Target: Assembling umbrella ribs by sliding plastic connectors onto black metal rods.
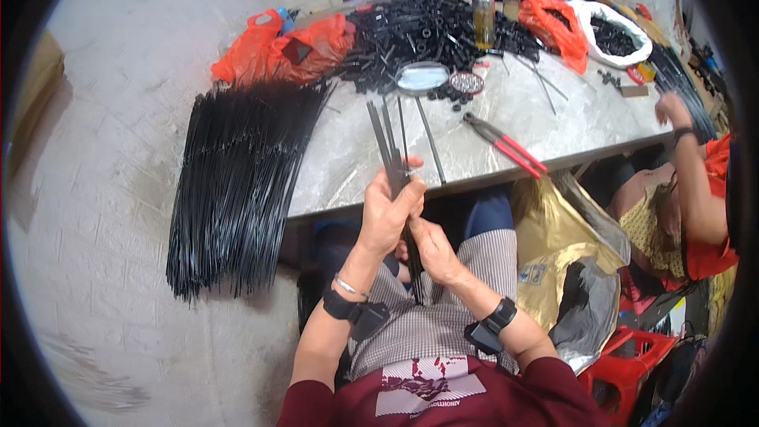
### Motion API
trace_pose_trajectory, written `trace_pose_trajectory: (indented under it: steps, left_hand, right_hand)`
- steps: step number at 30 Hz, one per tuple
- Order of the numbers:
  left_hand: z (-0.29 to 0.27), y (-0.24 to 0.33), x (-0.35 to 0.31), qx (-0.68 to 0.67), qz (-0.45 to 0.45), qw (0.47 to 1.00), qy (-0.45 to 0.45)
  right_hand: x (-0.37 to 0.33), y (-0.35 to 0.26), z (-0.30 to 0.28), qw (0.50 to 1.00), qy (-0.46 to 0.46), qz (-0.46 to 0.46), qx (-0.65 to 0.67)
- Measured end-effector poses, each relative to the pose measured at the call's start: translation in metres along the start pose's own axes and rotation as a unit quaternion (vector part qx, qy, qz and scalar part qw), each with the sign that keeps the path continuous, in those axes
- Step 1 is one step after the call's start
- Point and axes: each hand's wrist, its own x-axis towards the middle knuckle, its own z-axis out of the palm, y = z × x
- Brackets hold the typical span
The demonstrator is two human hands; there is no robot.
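Over my lap, in front of the table edge, my left hand (389,209) is closed around a small bundle of thin black rods (390,146). The upper ends fan out slightly above my fingers. Just below, my right hand (436,251) closes on the lower part of the same bundle, whose ends point down at my lap. A loose black rod (432,141) lies on the table beside the bundle. Further right rest pliers (504,145) with red handles. At the table's left end lies a large thick stack of long black rods (241,190), overhanging the edge.
The grey table (348,142) carries a heap of black parts (419,32), an orange plastic bag (304,47), an oval dish (423,77) and a jar (483,22). A white sack (581,20) stands far right. A co-worker's arm (696,166) reaches in; a red stool (628,364) is lower right.
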Motion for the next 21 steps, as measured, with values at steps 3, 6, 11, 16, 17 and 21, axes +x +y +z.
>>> trace_pose_trajectory:
  steps: [3,6,11,16,17,21]
  left_hand:
    - [0.0,-0.003,-0.001,0.005,0.015,1.0,-0.004]
    - [0.001,-0.004,-0.003,-0.098,0.016,0.995,-0.022]
    - [-0.005,-0.007,0.002,-0.086,-0.01,0.996,-0.031]
    - [-0.016,-0.004,0.029,0.151,0.081,0.931,0.324]
    - [-0.026,-0.001,0.032,0.181,0.117,0.892,0.397]
    - [-0.002,0.04,0.014,0.119,0.134,0.948,0.263]
  right_hand:
    - [0.0,0.001,-0.002,1.0,0.004,0.021,0.01]
    - [0.0,0.0,-0.004,1.0,-0.018,0.018,0.013]
    - [0.002,-0.006,-0.01,0.999,-0.018,0.031,-0.019]
    - [0.007,-0.019,-0.044,0.988,-0.012,0.014,-0.155]
    - [0.008,-0.021,-0.058,0.995,-0.016,0.038,-0.095]
    - [0.005,-0.047,-0.091,0.994,-0.015,0.097,-0.043]
